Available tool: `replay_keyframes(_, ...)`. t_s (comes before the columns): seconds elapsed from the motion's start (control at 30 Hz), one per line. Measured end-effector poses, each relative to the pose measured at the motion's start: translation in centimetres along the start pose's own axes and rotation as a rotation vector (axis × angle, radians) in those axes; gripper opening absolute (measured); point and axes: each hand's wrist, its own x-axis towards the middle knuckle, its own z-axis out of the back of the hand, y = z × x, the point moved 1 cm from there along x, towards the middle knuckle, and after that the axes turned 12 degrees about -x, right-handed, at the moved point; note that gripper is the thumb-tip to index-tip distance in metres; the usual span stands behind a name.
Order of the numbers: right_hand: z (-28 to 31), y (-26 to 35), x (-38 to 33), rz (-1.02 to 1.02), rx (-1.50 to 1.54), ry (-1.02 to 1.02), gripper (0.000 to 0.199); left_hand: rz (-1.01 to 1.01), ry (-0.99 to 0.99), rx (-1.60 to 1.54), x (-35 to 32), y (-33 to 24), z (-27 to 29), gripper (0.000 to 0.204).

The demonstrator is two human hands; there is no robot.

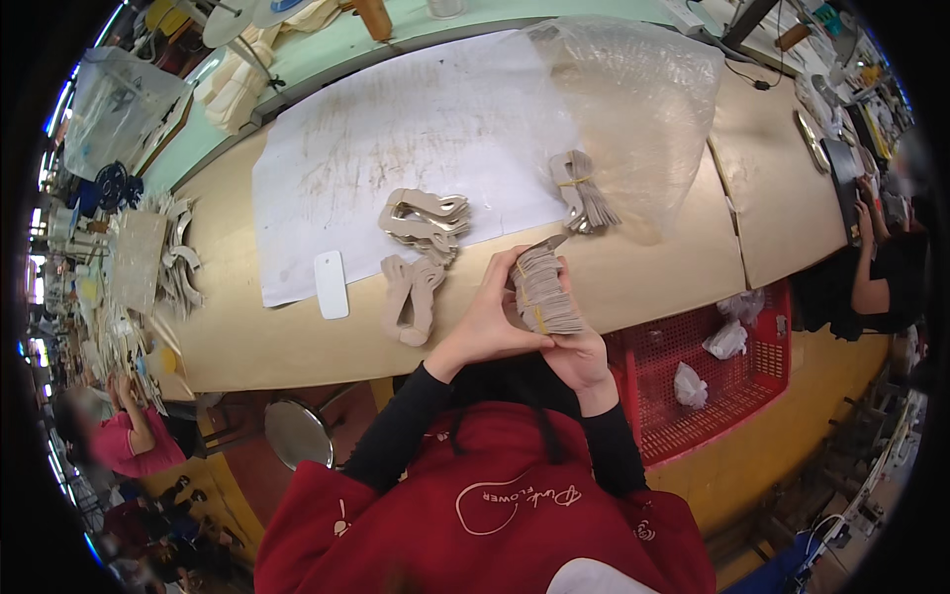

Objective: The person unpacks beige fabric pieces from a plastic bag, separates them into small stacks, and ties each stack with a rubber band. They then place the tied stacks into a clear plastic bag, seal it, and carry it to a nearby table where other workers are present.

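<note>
Between my two hands is a thick bundle of flat grey-beige cut pieces (542, 289), with a yellow rubber band round it. My left hand (490, 317) grips its left side, thumb along the lower edge. My right hand (582, 356) supports it from below and the right, its fingers partly hidden behind the bundle. To the left of my hands lie a stack of beige curved cut pieces (421, 220) and a smaller looped group (409, 297) on the table. A second banded bundle (582, 193) rests beyond my right hand.
A stained white paper sheet (336, 148) covers part of the tan table (218, 337), with clear plastic (643, 109) over its right side. A white card (332, 284) lies left. Below the right edge stands a red crate (683, 426) holding plastic bags. People sit at both sides.
</note>
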Motion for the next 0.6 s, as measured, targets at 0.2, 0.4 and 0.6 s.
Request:
replay_keyframes(0.2,2.1,0.9,-0.2,0.249,-0.253,-0.027,0.087,-0.257,-0.020,0.545,1.2,-0.7,0.5,0.103)
replay_keyframes(0.4,3.5,0.9,1.3,0.581,-1.446,-0.307,0.076,-0.179,-0.052,1.078,1.7,-0.2,-0.4,0.097)
replay_keyframes(0.6,2.7,0.3,3.0,0.316,-1.890,-0.085,0.055,-0.281,0.001,0.979,2.0,0.1,0.6,0.092)
